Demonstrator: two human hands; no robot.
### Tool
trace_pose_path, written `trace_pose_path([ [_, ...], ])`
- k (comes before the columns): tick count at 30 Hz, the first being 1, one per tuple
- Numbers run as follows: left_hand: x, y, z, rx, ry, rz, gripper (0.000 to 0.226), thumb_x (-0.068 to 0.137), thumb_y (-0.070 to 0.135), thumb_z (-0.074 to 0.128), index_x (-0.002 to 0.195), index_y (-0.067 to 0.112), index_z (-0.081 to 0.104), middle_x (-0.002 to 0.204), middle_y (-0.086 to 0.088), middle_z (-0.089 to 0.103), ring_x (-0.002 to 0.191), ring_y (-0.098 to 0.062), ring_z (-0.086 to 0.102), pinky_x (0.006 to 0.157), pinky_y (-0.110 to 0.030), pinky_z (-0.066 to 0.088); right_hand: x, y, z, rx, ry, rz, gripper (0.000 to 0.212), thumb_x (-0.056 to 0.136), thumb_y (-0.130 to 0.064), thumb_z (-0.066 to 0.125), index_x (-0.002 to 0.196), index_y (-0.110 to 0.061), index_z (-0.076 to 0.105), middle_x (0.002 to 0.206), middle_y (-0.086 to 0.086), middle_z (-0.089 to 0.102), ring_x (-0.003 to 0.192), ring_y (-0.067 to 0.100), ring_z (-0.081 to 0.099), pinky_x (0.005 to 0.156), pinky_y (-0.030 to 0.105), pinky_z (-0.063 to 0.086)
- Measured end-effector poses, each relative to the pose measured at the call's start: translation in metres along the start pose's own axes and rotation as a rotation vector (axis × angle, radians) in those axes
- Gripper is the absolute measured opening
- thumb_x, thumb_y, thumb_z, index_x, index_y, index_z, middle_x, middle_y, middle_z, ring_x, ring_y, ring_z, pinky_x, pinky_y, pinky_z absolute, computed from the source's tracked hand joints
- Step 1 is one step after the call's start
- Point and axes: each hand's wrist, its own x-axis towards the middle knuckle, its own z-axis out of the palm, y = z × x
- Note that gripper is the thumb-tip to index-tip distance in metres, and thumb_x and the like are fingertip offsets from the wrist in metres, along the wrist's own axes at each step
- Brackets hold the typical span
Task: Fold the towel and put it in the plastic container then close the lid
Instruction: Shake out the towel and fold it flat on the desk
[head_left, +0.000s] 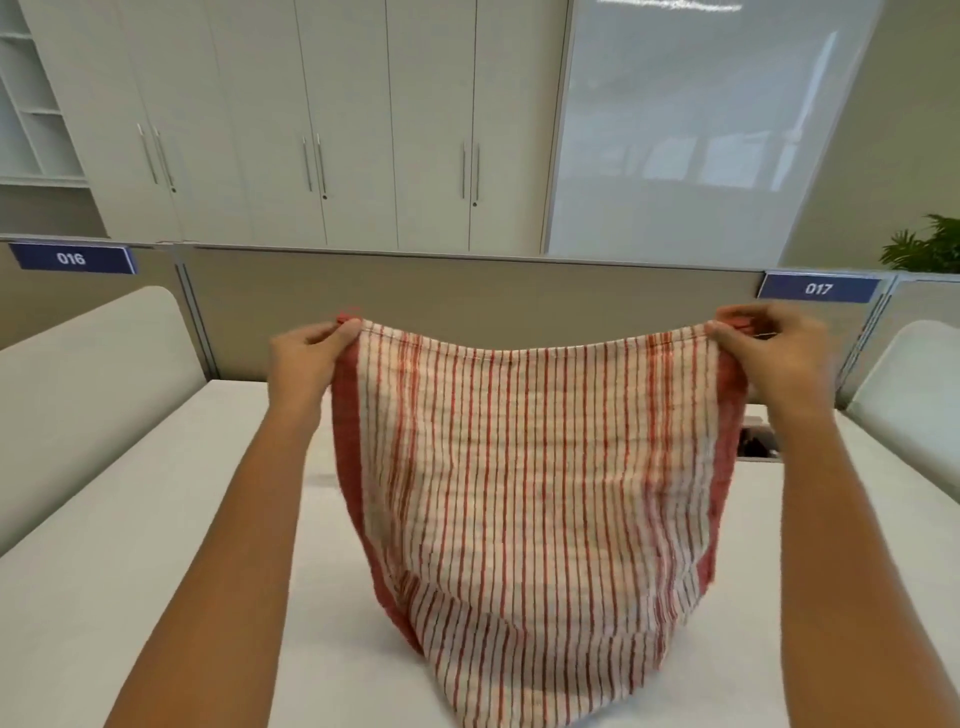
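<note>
A white towel (530, 493) with red stripes and red side borders hangs in the air in front of me, stretched out by its top edge. My left hand (306, 358) pinches the top left corner. My right hand (763, 348) pinches the top right corner. The towel's lower end droops towards the white table (156, 597) near its front edge. A faint clear shape shows on the table behind the towel's left edge, too hidden to identify as the plastic container.
A beige partition (467, 301) with labels 016 and 017 runs along the table's far edge. White curved side panels (88, 395) stand at the left and right. A cable opening (758, 447) sits in the table at the right. White cabinets stand behind.
</note>
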Motion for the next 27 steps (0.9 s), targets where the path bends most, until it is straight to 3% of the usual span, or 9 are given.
trace_pose_path([
  [2,-0.011,0.01,0.022,0.045,-0.005,0.01,0.038,0.075,0.028,0.074,0.107,0.007,0.07,0.082,-0.001,0.071,0.074,-0.017,0.064,0.075,-0.034,0.056,-0.008,-0.015,0.016,0.041,-0.026,-0.005,0.013,0.077,-0.025,0.073,0.088,-0.024,0.068,0.083,-0.003,0.067,0.071,0.005,0.059,0.067,0.011,0.047],
  [5,-0.036,0.03,0.059,0.04,-0.08,0.124,0.034,0.076,0.028,0.073,0.103,0.007,0.072,0.082,0.002,0.071,0.077,-0.015,0.064,0.082,-0.036,0.056,-0.023,-0.043,0.037,0.324,-0.204,0.056,0.011,0.079,-0.019,0.072,0.082,-0.024,0.062,0.081,-0.002,0.064,0.076,0.013,0.063,0.068,0.026,0.054],
  [8,-0.059,0.046,0.091,0.01,-0.185,0.16,0.026,0.074,0.031,0.074,0.093,0.015,0.076,0.079,0.003,0.073,0.079,-0.017,0.067,0.086,-0.04,0.056,-0.041,-0.074,0.054,0.585,-0.389,0.111,0.011,0.087,-0.008,0.061,0.084,-0.017,0.057,0.085,0.003,0.061,0.072,0.01,0.062,0.057,0.015,0.055],
  [11,-0.073,0.053,0.111,-0.017,-0.269,0.173,0.013,0.068,0.04,0.072,0.075,0.03,0.078,0.076,-0.004,0.076,0.077,-0.02,0.067,0.085,-0.05,0.056,-0.052,-0.094,0.069,0.713,-0.5,0.134,0.015,0.089,-0.001,0.055,0.082,-0.014,0.055,0.076,0.005,0.059,0.062,0.007,0.063,0.057,0.016,0.056],
  [14,-0.079,0.057,0.115,-0.037,-0.277,0.181,0.006,0.077,0.031,0.07,0.079,0.028,0.075,0.063,0.009,0.071,0.07,-0.014,0.063,0.082,-0.046,0.055,-0.056,-0.104,0.077,0.665,-0.551,0.099,0.019,0.093,0.002,0.045,0.088,-0.008,0.06,0.078,0.006,0.062,0.07,0.01,0.063,0.066,0.015,0.057],
  [18,-0.083,0.064,0.11,-0.091,-0.262,0.104,0.014,0.082,0.024,0.069,0.089,0.015,0.076,0.057,0.01,0.068,0.062,-0.011,0.062,0.08,-0.037,0.056,-0.054,-0.105,0.075,0.517,-0.606,-0.014,0.032,0.096,0.001,0.033,0.103,-0.002,0.064,0.089,0.003,0.067,0.083,0.009,0.065,0.073,0.012,0.056],
  [22,-0.084,0.069,0.103,-0.109,-0.301,0.065,0.018,0.084,0.021,0.066,0.094,0.009,0.074,0.059,0.008,0.068,0.057,-0.007,0.062,0.072,-0.028,0.056,-0.048,-0.096,0.077,0.154,-0.44,-0.386,0.027,0.087,0.0,0.054,0.101,-0.016,0.07,0.099,0.0,0.069,0.094,0.012,0.066,0.091,0.024,0.054],
  [25,-0.086,0.072,0.101,-0.127,-0.354,0.057,0.014,0.087,0.02,0.063,0.088,0.012,0.074,0.06,0.008,0.07,0.052,-0.002,0.063,0.059,-0.017,0.055,-0.047,-0.095,0.076,0.121,-0.369,-0.522,0.014,0.085,-0.012,0.065,0.097,-0.02,0.069,0.101,-0.002,0.06,0.095,0.012,0.063,0.09,0.021,0.052],
  [27,-0.086,0.074,0.1,-0.129,-0.371,0.043,0.013,0.087,0.021,0.062,0.086,0.016,0.074,0.066,0.005,0.07,0.054,-0.003,0.064,0.058,-0.018,0.055,-0.045,-0.093,0.075,0.159,-0.364,-0.575,0.015,0.086,-0.016,0.065,0.091,-0.03,0.065,0.098,-0.007,0.057,0.1,0.015,0.062,0.094,0.027,0.05],
])
